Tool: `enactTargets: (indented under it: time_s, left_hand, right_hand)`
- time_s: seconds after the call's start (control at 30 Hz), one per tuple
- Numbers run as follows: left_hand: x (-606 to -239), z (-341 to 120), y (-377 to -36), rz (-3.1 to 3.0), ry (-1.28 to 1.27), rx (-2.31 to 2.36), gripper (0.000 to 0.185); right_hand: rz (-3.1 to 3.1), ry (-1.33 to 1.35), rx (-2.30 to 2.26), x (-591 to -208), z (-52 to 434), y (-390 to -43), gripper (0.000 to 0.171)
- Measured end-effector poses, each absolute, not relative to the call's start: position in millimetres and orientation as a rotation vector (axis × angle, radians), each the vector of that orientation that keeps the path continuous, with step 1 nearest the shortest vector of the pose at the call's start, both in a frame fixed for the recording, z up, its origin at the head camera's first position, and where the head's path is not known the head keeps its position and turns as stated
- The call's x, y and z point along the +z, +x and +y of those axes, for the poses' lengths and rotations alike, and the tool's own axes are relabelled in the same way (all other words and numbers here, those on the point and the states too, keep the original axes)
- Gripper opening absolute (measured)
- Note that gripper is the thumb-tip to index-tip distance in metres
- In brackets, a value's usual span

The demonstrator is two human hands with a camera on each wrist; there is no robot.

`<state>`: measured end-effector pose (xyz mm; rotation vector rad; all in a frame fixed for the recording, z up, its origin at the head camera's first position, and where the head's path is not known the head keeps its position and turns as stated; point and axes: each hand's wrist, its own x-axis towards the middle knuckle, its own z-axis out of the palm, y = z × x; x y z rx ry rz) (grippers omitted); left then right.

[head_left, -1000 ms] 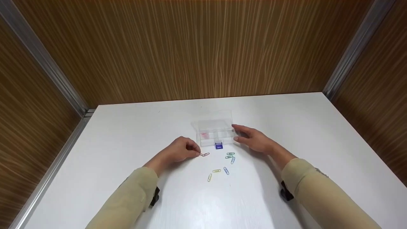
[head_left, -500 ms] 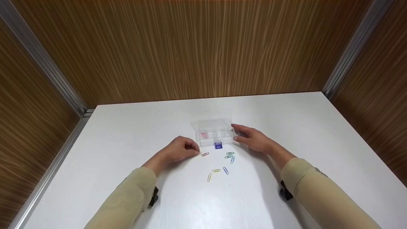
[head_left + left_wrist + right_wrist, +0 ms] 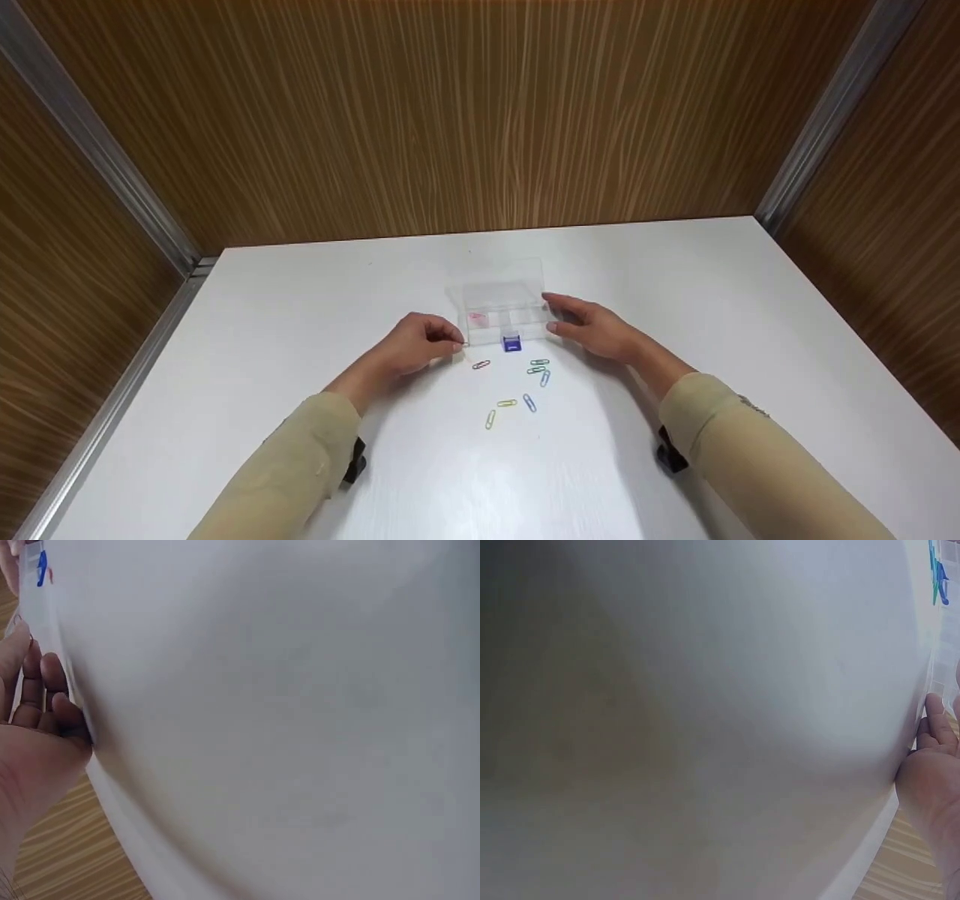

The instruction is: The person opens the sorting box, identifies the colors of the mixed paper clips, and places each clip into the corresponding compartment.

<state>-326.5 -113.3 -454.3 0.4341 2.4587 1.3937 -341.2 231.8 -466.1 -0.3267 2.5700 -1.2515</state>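
Observation:
A clear plastic box [image 3: 487,336] with compartments stands in the head view, its clear lid [image 3: 506,274] raised at the back and a blue latch [image 3: 511,344] at the front. Pinkish-red clips [image 3: 478,318] lie in its back left compartment. At the box's front left corner my left hand [image 3: 416,345] pinches a small red paper clip [image 3: 31,639] between thumb and fingertip; most of the clip is hidden. My right hand [image 3: 600,330] rests against the box's right side, fingers fairly straight, thumb toward the front. One red paper clip [image 3: 481,365] lies just in front of the box.
On the white table [image 3: 330,285], green paper clips [image 3: 537,370] and a light blue one [image 3: 545,378] lie together before the box. Nearer are two yellow clips [image 3: 507,403] and a blue clip [image 3: 529,403]. Wood-grain panels [image 3: 480,112] enclose the table at back and sides.
My left hand has lifted its clip away from the red one on the table and moved back and slightly left, to the box's corner. My right hand stays at the box's side.

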Motion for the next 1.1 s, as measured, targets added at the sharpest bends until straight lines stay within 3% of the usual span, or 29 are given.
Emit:
enactTargets:
  time_s: [0.47, 1.1]
  left_hand:
    - [-425.1, -91.5, -346.8, 2.508, 0.406, 1.469, 0.007]
    - [-438.4, -47.1, -366.1, 2.634, 0.454, 1.411, 0.009]
  right_hand:
    - [2.59, -0.31, -1.208, -464.8, 234.8, -339.5, 0.067]
    - [2.59, -0.284, -1.198, -464.1, 232.8, -336.8, 0.065]
